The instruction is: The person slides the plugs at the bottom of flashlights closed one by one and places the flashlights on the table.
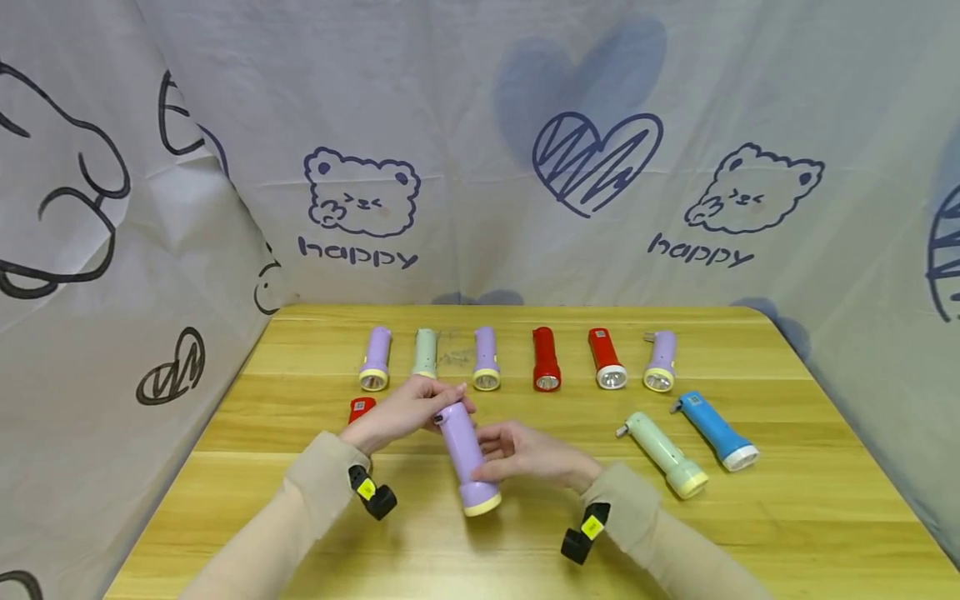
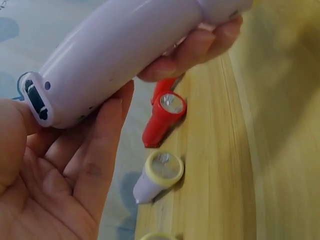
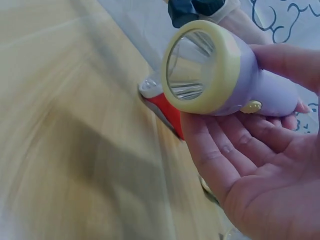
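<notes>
A purple flashlight (image 1: 461,446) with a pale yellow head ring is held above the table between both hands. My left hand (image 1: 408,410) grips its tail end, the thumb beside a dark slot there in the left wrist view. My right hand (image 1: 534,457) holds the flashlight near its head, thumb on one side and fingers beneath. In the right wrist view its clear lens (image 3: 192,65) and yellow switch (image 3: 251,107) face the camera. Behind my left wrist, a red flashlight (image 1: 362,407) is partly hidden.
Along the back of the wooden table (image 1: 247,500) stretches a row of several purple, green and red flashlights, including a red one (image 1: 546,358). At the right lie a green flashlight (image 1: 663,454) and a blue flashlight (image 1: 716,429), metal prongs sticking out. A printed cloth (image 1: 465,108) hangs behind.
</notes>
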### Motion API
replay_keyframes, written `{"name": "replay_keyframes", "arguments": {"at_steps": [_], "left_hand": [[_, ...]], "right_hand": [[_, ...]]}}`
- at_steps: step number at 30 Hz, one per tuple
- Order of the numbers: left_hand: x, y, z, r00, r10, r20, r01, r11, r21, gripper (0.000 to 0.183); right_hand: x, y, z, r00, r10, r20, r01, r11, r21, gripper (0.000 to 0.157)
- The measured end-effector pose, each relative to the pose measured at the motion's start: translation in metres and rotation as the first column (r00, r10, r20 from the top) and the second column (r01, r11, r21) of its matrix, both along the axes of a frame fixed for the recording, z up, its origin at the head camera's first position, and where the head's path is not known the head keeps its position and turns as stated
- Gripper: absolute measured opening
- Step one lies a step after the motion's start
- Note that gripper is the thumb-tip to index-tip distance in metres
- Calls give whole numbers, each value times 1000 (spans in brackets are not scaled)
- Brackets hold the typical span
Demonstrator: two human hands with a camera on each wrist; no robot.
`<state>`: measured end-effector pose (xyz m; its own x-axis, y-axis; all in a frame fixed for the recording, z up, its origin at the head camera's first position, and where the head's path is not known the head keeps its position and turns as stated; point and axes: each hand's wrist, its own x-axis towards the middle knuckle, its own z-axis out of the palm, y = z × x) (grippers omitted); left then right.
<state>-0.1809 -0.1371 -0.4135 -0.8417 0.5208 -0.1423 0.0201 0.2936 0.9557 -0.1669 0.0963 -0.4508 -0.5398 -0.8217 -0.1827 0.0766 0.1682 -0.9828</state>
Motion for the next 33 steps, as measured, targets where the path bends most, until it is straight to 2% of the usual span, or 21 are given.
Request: {"name": "replay_keyframes", "arguments": {"at_steps": [3, 7, 10, 12, 15, 17, 20, 23, 27, 30, 33], "left_hand": [[0, -6, -1, 999, 11, -41, -13, 999, -36, 49], [2, -18, -2, 989, 61, -135, -75, 991, -107, 44], [4, -29, -1, 964, 101, -244, -142, 978, -154, 38], [6, -36, 1, 937, 121, -329, -191, 963, -189, 35], [8, -47, 4, 885, 141, -444, -276, 927, -256, 33], [11, -55, 7, 855, 149, -497, -333, 892, -306, 33], [14, -67, 10, 820, 153, -552, -404, 837, -369, 33], [18, -78, 11, 793, 145, -592, -453, 789, -415, 33], [21, -87, 8, 760, 108, -641, -491, 742, -457, 32], [23, -93, 2, 748, 83, -659, -506, 713, -486, 31], [27, -96, -5, 741, 70, -667, -519, 691, -504, 31]], "right_hand": [[2, -6, -4, 1000, -24, 6, 24, 1000, 2, 50], [5, -16, -7, 994, -89, 56, 89, 996, 0, 51], [7, -24, -7, 984, -148, 96, 149, 989, -5, 55], [7, -30, -8, 977, -185, 105, 187, 982, -4, 55], [10, -41, -7, 966, -240, 93, 242, 970, -11, 56], [11, -50, -7, 957, -279, 84, 280, 960, -11, 56], [13, -63, -6, 942, -329, 71, 330, 944, 0, 54], [12, -76, -8, 922, -378, 78, 378, 926, 23, 51], [8, -89, -11, 892, -440, 102, 438, 898, 43, 48], [4, -97, -13, 880, -467, 92, 462, 884, 72, 45], [0, -104, -17, 879, -476, 19, 470, 873, 127, 41]]}}
